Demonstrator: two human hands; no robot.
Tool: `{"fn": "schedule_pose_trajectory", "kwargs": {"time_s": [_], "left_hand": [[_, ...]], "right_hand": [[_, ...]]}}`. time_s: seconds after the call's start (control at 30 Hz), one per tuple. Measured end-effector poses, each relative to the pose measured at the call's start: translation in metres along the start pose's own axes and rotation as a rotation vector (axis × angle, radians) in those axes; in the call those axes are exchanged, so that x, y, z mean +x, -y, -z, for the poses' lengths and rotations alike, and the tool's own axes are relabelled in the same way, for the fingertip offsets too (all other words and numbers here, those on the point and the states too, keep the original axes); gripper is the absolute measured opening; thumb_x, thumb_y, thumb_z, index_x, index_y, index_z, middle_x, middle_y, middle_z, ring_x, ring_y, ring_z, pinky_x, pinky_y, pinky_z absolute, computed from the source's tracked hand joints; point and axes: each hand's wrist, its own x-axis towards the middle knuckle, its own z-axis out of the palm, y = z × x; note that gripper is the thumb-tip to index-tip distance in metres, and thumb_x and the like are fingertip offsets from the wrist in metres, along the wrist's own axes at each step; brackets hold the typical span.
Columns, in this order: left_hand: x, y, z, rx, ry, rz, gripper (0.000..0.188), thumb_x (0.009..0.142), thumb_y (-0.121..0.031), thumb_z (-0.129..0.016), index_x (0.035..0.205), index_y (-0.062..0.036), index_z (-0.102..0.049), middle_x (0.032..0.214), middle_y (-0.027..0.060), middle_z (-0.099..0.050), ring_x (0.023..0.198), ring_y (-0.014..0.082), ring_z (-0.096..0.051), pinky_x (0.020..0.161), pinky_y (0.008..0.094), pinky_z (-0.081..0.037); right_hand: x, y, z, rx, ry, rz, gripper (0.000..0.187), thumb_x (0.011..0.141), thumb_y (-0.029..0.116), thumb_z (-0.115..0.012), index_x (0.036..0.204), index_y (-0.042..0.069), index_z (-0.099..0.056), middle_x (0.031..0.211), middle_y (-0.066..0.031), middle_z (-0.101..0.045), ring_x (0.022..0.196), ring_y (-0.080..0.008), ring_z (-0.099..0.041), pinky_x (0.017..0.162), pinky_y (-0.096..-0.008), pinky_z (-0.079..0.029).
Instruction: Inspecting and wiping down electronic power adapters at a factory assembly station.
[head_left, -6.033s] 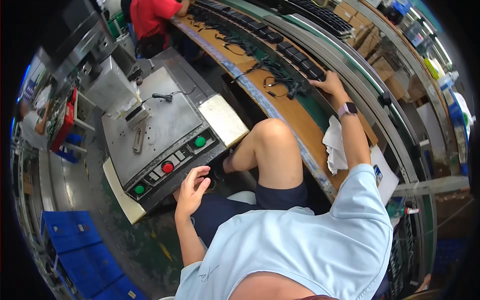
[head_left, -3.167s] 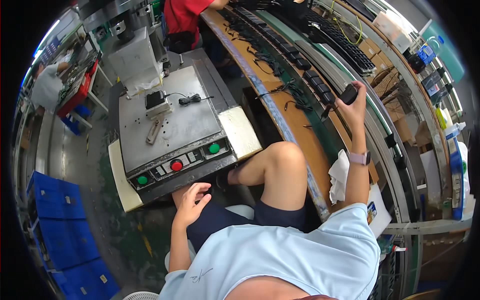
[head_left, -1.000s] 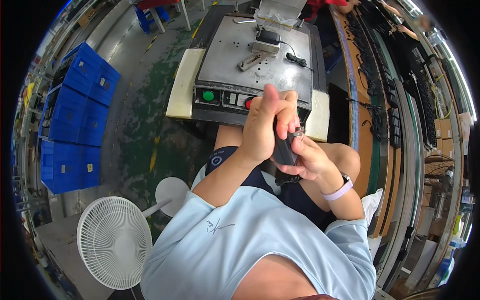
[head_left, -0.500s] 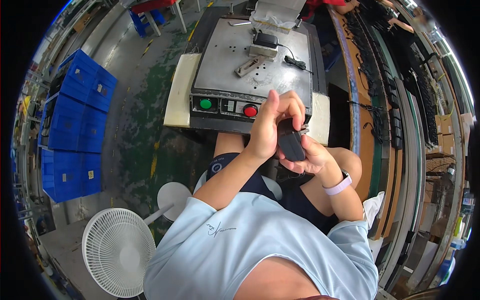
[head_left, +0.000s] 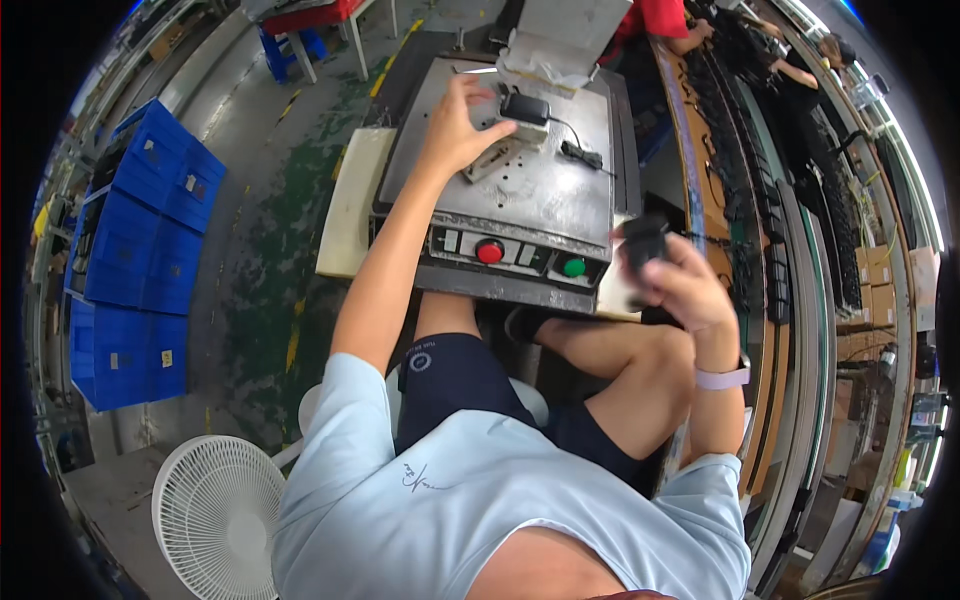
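My left hand (head_left: 463, 128) reaches over the metal worktable with its fingers apart and nothing in them. Its thumb points at a black power adapter (head_left: 526, 108) resting on a small metal block (head_left: 528, 133). A thin cable runs from this adapter to a bundled coil (head_left: 580, 154) on the metal plate. My right hand (head_left: 692, 287), off the table's near right corner, grips another black power adapter (head_left: 643, 246), smeared by motion. A metal bar (head_left: 492, 160) lies in front of the block, below my left hand.
The worktable's front panel has a red button (head_left: 489, 250) and a green button (head_left: 573, 267). An open clear box (head_left: 548, 68) stands at its far edge. Rightward runs a line of black adapters (head_left: 775, 265); a person in red (head_left: 655, 22) is beyond. Blue crates (head_left: 130, 250) and a white fan (head_left: 222, 520) stand left.
My hands have parted. The left let go of the held adapter and moved up over the table; the right carried that adapter to the right. The view has shifted slightly.
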Motion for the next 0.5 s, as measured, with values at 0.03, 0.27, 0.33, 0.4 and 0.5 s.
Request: {"fn": "schedule_pose_trajectory", "kwargs": {"time_s": [0.03,0.27,0.33,0.4,0.5], "left_hand": [[0.014,0.022,-0.006,-0.049,0.064,-0.043,0.056,0.077,-0.015,-0.078,0.123,-0.0012,-0.050,0.099,0.0091,-0.068,0.091,0.0185,-0.061,0.084,0.0304,-0.047],[0.049,0.051,-0.026,-0.258,0.330,0.014,0.084,0.066,-0.015,-0.087,0.134,-0.0009,-0.041,0.106,0.0096,-0.071,0.101,0.0189,-0.063,0.101,0.0336,-0.040],[0.048,0.043,-0.027,-0.273,0.349,0.079,0.085,0.064,-0.014,-0.088,0.134,-0.0010,-0.041,0.106,0.0089,-0.071,0.101,0.0179,-0.063,0.104,0.0338,-0.039],[0.045,0.038,-0.021,-0.266,0.353,0.125,0.084,0.064,-0.013,-0.088,0.133,-0.0010,-0.041,0.109,0.0105,-0.070,0.101,0.0187,-0.063,0.102,0.0340,-0.040],[0.048,0.034,-0.017,-0.253,0.346,0.167,0.083,0.064,-0.012,-0.087,0.132,-0.0010,-0.041,0.111,0.0121,-0.069,0.102,0.0195,-0.063,0.100,0.0342,-0.041]], "right_hand": [[0.004,0.002,0.012,0.075,-0.119,0.097,0.046,0.091,0.014,-0.066,0.127,-0.009,-0.050,0.098,-0.0140,-0.060,0.075,-0.0132,-0.051,0.060,-0.0230,-0.040],[0.059,0.017,0.063,-0.381,-0.362,0.197,0.042,0.099,0.023,-0.057,0.134,-0.001,-0.050,0.098,-0.0071,-0.059,0.074,-0.0088,-0.047,0.064,-0.0197,-0.038],[0.087,0.017,0.081,-0.663,-0.515,0.238,0.048,0.098,0.028,-0.059,0.137,0.002,-0.050,0.093,-0.0030,-0.058,0.072,-0.0076,-0.045,0.063,-0.0193,-0.038],[0.119,0.013,0.081,-0.739,-0.570,0.236,0.048,0.098,0.029,-0.060,0.138,0.003,-0.051,0.090,-0.0023,-0.058,0.070,-0.0071,-0.045,0.061,-0.0194,-0.037],[0.161,0.003,0.087,-0.668,-0.540,0.215,0.048,0.097,0.029,-0.061,0.137,0.005,-0.052,0.087,-0.0023,-0.058,0.067,-0.0070,-0.044,0.058,-0.0199,-0.037]]}}
